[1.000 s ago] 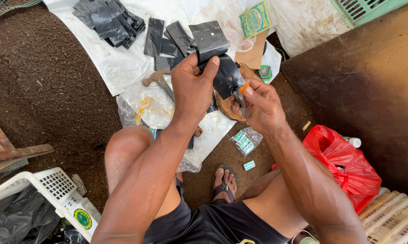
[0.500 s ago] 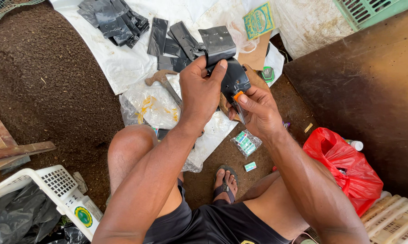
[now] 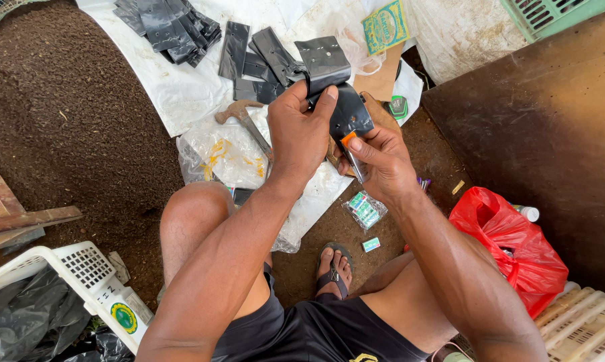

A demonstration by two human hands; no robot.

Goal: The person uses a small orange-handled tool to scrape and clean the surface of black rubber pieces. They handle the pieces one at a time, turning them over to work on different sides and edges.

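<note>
left hand (image 3: 302, 134) pinched on the top of a black plastic bag (image 3: 339, 90), thumb and fingers clamped over the fold, bag held up in front of the knees, above the white sheet (image 3: 175, 94). right hand (image 3: 376, 157) closed on the bag's lower end together with a small orange-tipped tool (image 3: 352, 151), looks like a cutter blade, can't tell for sure

bag has punched holes near the top edge, partly folded between both hands

judgement: mid-step, working the bag's lower part with the tool; next move needs the left hand to keep the film taut while the right steers the tip, fingers sit close to it

around: hammer (image 3: 245, 121) on clear plastic just left of the hands, more black bags (image 3: 175, 27) piled and spread on the sheet beyond, small green packets (image 3: 364, 211) on the soil by the right wrist, red bag (image 3: 510, 248) to the right, white basket (image 3: 81, 268) at lower left
</note>
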